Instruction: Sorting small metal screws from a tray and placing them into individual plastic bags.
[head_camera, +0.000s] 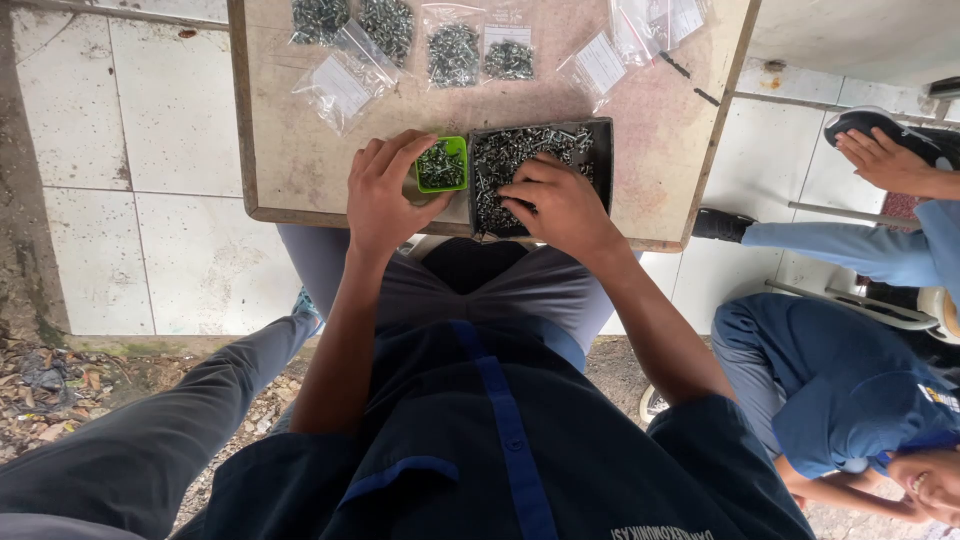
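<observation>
My left hand (385, 195) grips a small green cup (442, 165) that holds several screws, at the near edge of a worn wooden table (660, 120). Right beside the cup stands a dark rectangular tray (600, 150) full of loose screws (520, 150). My right hand (560, 205) rests inside the tray's near half, fingers curled down into the screws; whether it pinches any is hidden.
Clear plastic bags, some filled with screws (455, 55) and some flat and empty (340, 85), lie across the table's far part. Another person in blue (850, 390) sits at the right, one hand (885, 160) raised. White floor tiles (150, 150) lie left of the table.
</observation>
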